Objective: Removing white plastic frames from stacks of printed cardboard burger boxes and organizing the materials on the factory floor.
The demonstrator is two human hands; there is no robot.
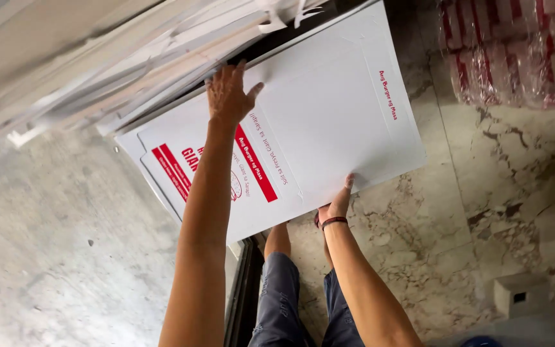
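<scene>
A flat white cardboard box blank (329, 122) with red printed stripes lies across the middle of the view, tilted. My left hand (228, 93) presses flat on its upper part, fingers spread, close to a leaning stack of more white flattened blanks (136, 71). My right hand (336, 207) grips the blank's lower edge with thumb on top; a dark band sits on that wrist. My knees in grey jeans (284, 295) show below the blank.
Marble-patterned floor tiles (457, 212) spread to the right. A plastic-wrapped bundle of red and white items (515, 51) sits at the top right. A grey concrete surface (59, 244) fills the left. A dark metal frame (242, 289) runs beside my leg.
</scene>
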